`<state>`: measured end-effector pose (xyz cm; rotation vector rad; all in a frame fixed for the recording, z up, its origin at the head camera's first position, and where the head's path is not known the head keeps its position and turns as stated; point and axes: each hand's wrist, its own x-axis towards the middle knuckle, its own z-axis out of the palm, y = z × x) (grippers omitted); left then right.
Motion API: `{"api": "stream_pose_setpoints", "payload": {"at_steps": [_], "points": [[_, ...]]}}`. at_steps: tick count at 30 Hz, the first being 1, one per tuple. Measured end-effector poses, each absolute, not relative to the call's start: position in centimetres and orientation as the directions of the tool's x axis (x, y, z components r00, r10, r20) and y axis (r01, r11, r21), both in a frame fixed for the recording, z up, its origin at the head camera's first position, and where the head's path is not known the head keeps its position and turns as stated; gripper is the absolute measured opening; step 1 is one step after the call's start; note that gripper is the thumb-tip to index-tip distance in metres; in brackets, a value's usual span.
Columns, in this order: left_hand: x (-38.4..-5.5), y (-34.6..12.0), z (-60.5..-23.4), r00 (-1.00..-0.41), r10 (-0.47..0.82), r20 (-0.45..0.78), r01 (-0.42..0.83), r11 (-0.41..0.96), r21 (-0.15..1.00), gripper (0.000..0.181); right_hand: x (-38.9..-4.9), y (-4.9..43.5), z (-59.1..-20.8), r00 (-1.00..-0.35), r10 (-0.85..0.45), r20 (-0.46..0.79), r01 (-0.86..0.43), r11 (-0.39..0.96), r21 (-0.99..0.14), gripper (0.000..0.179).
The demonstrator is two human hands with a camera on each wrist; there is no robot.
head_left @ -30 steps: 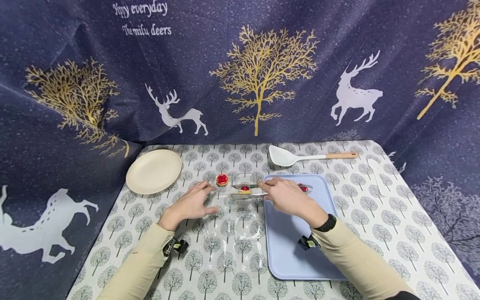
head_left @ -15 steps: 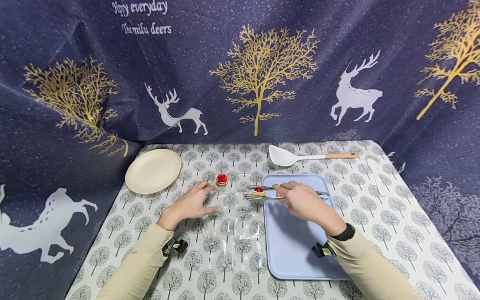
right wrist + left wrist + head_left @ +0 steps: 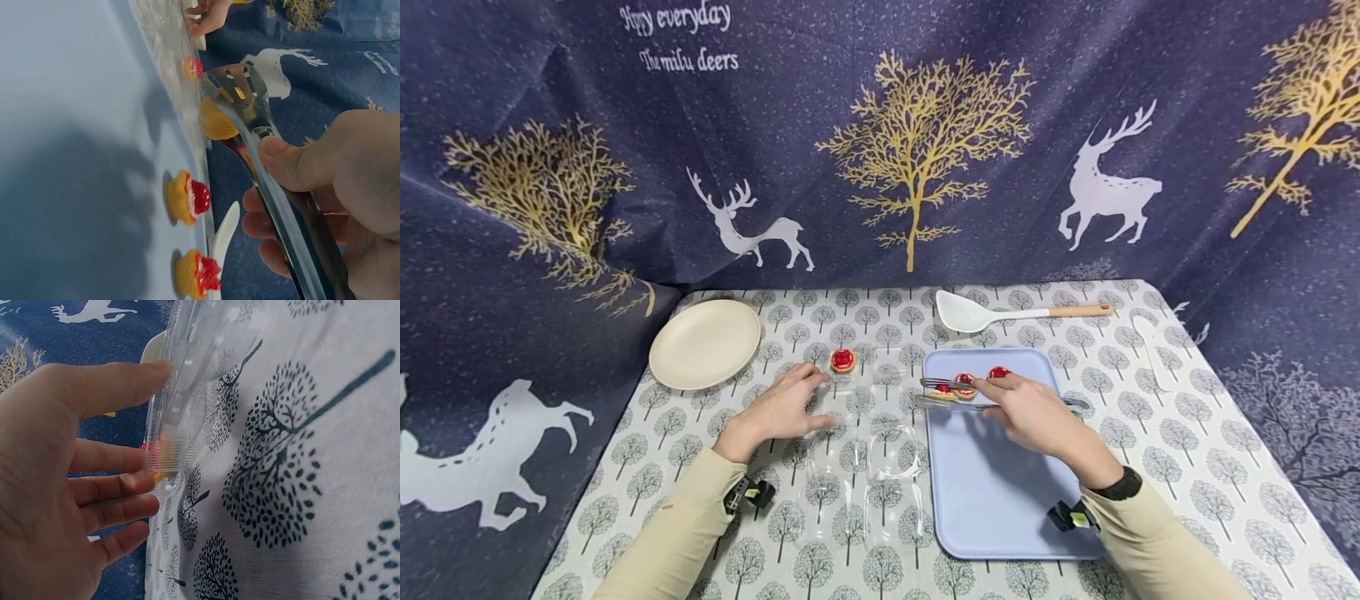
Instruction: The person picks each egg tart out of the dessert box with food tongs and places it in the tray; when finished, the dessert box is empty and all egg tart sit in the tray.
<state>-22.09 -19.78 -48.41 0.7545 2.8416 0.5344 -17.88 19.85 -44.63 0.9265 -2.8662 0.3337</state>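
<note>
My right hand (image 3: pixel 1041 417) grips metal tongs (image 3: pixel 284 219) above the blue tray (image 3: pixel 992 492). Between the tongs' slotted ends is a small fruit tart (image 3: pixel 217 122) with a yellow crust, tilted in the right wrist view. Two more tarts with red topping, one nearer (image 3: pixel 181 197) and one farther along (image 3: pixel 192 275), stand on the tray. At the left side of a clear plastic compartment container (image 3: pixel 895 454), my left hand (image 3: pixel 782 404) holds its fingers and thumb apart, tips right at the rim. Another red tart (image 3: pixel 842 360) sits in the container's far left compartment.
A cream plate (image 3: pixel 706 343) lies at the back left. Behind the tray is a white spatula (image 3: pixel 970 312) with a wooden handle. A thin white utensil (image 3: pixel 1150 354) lies at the right. A dark blue printed cloth (image 3: pixel 880 150) hangs behind the table.
My right hand has moved right with the tongs, carrying the tart from over the container to over the tray. The left hand stays in place.
</note>
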Motion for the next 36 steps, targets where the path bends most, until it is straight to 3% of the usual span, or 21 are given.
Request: {"api": "stream_pose_setpoints", "payload": {"at_steps": [36], "points": [[-22.1, -19.8, -48.3, -0.858, 0.51, -0.062, 0.451, 0.805, 0.385, 0.078, -16.3, 23.7, -47.3, -0.823, -0.527, 0.211, -0.563, 0.807, -0.18, 0.05]]}}
